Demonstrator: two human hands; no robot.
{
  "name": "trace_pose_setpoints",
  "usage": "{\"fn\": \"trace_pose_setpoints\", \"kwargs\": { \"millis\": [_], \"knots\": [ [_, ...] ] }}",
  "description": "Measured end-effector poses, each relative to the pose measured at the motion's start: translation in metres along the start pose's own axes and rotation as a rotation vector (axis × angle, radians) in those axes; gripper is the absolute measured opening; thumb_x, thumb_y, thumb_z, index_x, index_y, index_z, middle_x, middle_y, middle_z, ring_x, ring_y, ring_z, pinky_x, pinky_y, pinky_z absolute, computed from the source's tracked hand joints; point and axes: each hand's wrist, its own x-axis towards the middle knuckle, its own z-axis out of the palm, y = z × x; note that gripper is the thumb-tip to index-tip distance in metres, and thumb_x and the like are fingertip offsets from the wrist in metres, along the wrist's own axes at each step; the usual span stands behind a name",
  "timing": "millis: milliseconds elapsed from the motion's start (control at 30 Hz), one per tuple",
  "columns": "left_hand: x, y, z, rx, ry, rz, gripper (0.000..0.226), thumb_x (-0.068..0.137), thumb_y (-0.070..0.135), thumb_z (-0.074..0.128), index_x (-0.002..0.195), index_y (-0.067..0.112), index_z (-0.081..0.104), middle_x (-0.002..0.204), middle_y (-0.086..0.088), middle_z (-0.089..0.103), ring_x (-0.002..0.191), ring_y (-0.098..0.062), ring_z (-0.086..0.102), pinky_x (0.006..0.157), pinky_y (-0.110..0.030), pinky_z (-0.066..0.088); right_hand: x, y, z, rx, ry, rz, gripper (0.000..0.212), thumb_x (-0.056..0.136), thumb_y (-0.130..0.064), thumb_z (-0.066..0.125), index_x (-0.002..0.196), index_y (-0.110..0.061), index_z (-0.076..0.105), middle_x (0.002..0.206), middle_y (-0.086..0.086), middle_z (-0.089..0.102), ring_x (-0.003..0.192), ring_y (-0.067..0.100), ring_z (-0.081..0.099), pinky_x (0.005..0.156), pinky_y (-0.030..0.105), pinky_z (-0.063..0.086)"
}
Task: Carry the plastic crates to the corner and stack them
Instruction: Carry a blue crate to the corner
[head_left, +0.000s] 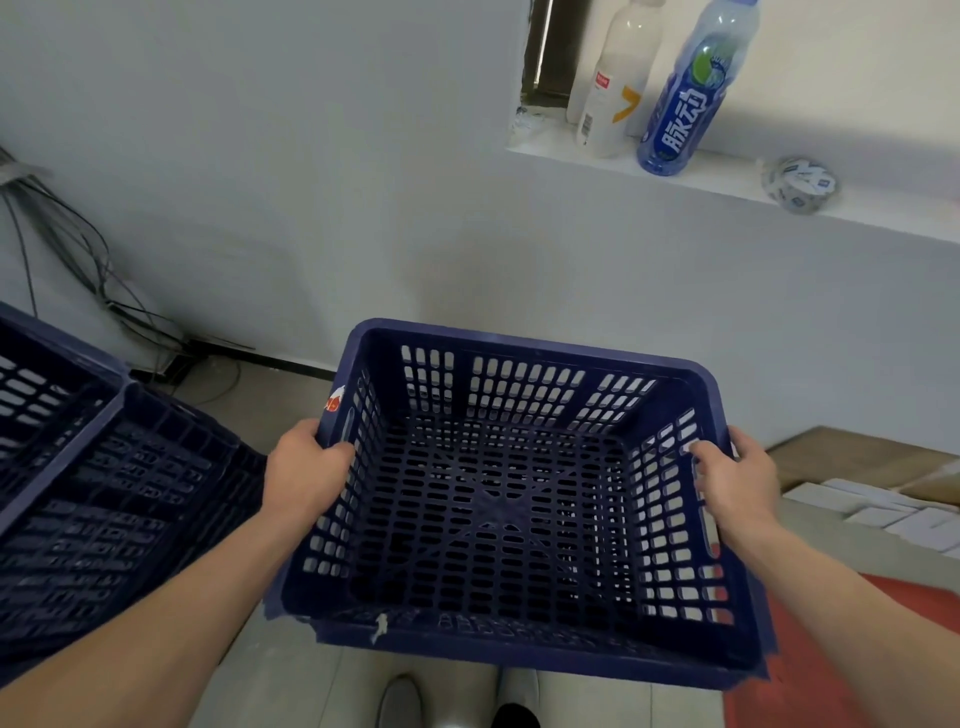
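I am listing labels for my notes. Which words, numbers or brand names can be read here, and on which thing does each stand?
"脉动": white characters on the clear blue plastic bottle.
"7": orange numeral on the white plastic bottle.
Its small red label: too small to read.
Print on the roll of white tape: blurred.
The red and white sticker on the dark blue plastic crate: unreadable.

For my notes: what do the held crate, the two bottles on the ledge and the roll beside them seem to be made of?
The held crate: moulded plastic, dark blue, slight sheen; slotted walls and grid floor. The blue bottle: clear thin plastic, glossy printed label. The white bottle: opaque or milky plastic, probably. The tape roll: likely printed adhesive tape, glossy.
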Motion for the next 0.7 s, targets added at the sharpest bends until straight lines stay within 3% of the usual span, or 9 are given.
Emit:
{"fn": "trace_pose_setpoints", "kwargs": {
  "millis": [167, 367, 500, 700],
  "knots": [
    [0.009, 0.002, -0.004, 0.033, -0.034, -0.050, 0.016, 0.077, 0.025, 0.060, 0.093, 0.024, 0.055, 0.088, -0.010, 0.069, 0.081, -0.036, 0.068, 0.077, -0.052, 0.061, -0.013, -0.018, 0.007, -0.006, 0.024, -0.029, 0.024, 0.077, -0.048, 0.060, 0.100, -0.052, 0.065, 0.090, -0.006, 0.077, 0.085, 0.029, 0.072, 0.086, 0.056, 0.060],
    [0.009, -0.001, -0.003, 0.095, -0.063, -0.087, 0.017, 0.081, 0.024, 0.062, 0.095, 0.021, 0.052, 0.091, -0.014, 0.068, 0.084, -0.038, 0.067, 0.078, -0.051, 0.060, -0.013, -0.023, 0.012, -0.055, -0.009, -0.092, 0.018, 0.088, -0.035, 0.064, 0.106, -0.035, 0.065, 0.093, -0.008, 0.074, 0.088, 0.024, 0.069, 0.086, 0.048, 0.056],
    [0.012, 0.000, -0.001, 0.113, -0.072, -0.098, 0.017, 0.084, 0.020, 0.063, 0.096, 0.021, 0.051, 0.092, -0.013, 0.068, 0.083, -0.036, 0.068, 0.077, -0.050, 0.061, -0.010, -0.019, 0.011, -0.142, -0.060, -0.122, 0.026, 0.090, -0.026, 0.068, 0.112, -0.036, 0.058, 0.099, -0.015, 0.072, 0.090, 0.017, 0.068, 0.085, 0.043, 0.053],
    [0.012, 0.000, 0.002, 0.145, -0.047, -0.104, 0.015, 0.082, 0.022, 0.061, 0.094, 0.021, 0.051, 0.088, -0.012, 0.068, 0.075, -0.033, 0.069, 0.072, -0.048, 0.062, -0.008, -0.018, 0.013, -0.343, -0.079, -0.128, 0.038, 0.088, -0.033, 0.070, 0.116, -0.035, 0.043, 0.090, -0.010, 0.071, 0.078, 0.021, 0.067, 0.075, 0.042, 0.054]
  ]
}}
